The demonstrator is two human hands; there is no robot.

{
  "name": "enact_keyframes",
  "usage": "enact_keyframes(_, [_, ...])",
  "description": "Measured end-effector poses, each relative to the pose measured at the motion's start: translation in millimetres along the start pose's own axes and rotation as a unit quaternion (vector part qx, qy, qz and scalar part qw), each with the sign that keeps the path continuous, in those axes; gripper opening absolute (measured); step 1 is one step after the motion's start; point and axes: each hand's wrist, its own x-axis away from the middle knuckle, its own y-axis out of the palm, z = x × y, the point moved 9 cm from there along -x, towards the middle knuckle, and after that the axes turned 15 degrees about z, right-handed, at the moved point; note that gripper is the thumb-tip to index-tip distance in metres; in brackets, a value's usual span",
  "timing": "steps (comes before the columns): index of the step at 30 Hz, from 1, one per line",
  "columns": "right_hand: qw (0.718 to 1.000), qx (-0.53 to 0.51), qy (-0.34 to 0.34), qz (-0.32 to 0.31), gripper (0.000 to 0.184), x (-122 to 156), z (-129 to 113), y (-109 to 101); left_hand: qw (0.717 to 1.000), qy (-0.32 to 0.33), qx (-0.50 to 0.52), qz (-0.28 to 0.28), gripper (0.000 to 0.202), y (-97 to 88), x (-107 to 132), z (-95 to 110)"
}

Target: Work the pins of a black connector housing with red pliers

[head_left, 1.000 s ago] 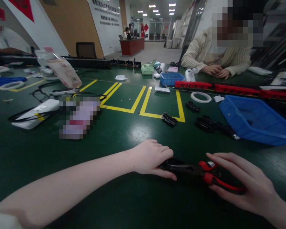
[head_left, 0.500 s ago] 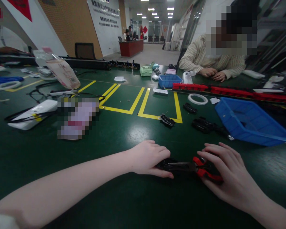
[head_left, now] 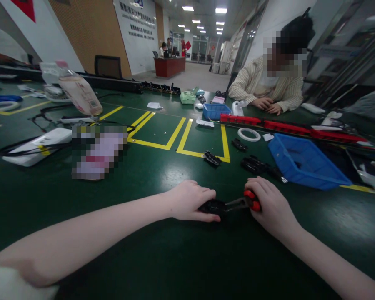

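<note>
1. Pressing down on a small black plastic part (head_left: 213, 206), the left hand (head_left: 190, 201) lies flat on the green table (head_left: 162, 250); fingers together, thumb tucked under along the part's near edge.
2. Right hand (head_left: 270, 205) is wrapped round the red handles of the pliers (head_left: 243, 203), fingers curled tight, closed on the grip.
3. Pliers' metal nose points left and meets the black part's right end; cannot tell if the nose actually bites it.
4. Black part sits between the two hands, near table edge, well short of the yellow tape lines (head_left: 187, 137).
5. Past the black part, to its right: loose black parts (head_left: 253, 164), then a blue bin (head_left: 303, 162).
6. Farther behind the black part: white ring (head_left: 248, 134), red strips (head_left: 268, 123), small blue tray (head_left: 216, 111).
7. Another person in a striped shirt (head_left: 268, 89) sits far across from the black part, hands (head_left: 268, 105) together on the table.
</note>
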Motion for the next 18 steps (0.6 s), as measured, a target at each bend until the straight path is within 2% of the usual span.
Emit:
enact_keyframes(4, [1.000,-0.020,-0.004,0.020,0.015,-16.1,-1.6,5.3,0.999,-0.011,-0.039,-0.005,0.044,5.5,-6.9,-3.7])
enact_keyframes(9, [0.998,-0.024,-0.017,0.061,0.014,-29.8,-2.9,6.9,0.998,-0.001,-0.056,0.001,0.046,10.2,-19.4,-5.8])
enact_keyframes(12, [0.996,-0.023,-0.034,0.079,0.014,-29.0,0.7,5.9,0.999,-0.005,-0.043,0.015,0.043,9.2,-25.4,-7.8])
enact_keyframes(18, [0.994,-0.049,-0.064,0.073,0.013,-21.1,6.6,4.2,0.999,-0.004,-0.026,0.024,0.038,7.8,-25.9,-8.2])
